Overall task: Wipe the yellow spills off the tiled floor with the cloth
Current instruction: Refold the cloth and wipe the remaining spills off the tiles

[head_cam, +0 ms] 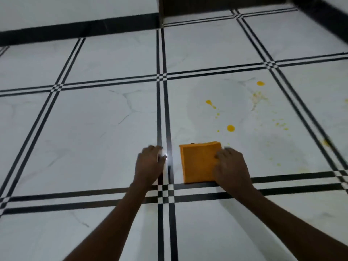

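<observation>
A folded orange cloth (197, 162) lies flat on the white tiled floor (94, 138), just above a black double grout line. My right hand (230, 166) rests on the cloth's right edge, fingers curled over it. My left hand (150, 163) is pressed on the floor to the left of the cloth, holding nothing. Yellow spills dot the tile beyond the cloth: a round drop (230, 128), an elongated drop (210, 103), another drop (260, 83) and a faint smear (258, 97). Small specks (280, 124) are scattered to the right.
Black double stripes (163, 110) divide the white tiles. A dark skirting (75, 31) runs along the far wall, with a dark doorway recess (197, 8) at the top. A yellow mark (326, 142) sits on the right stripe.
</observation>
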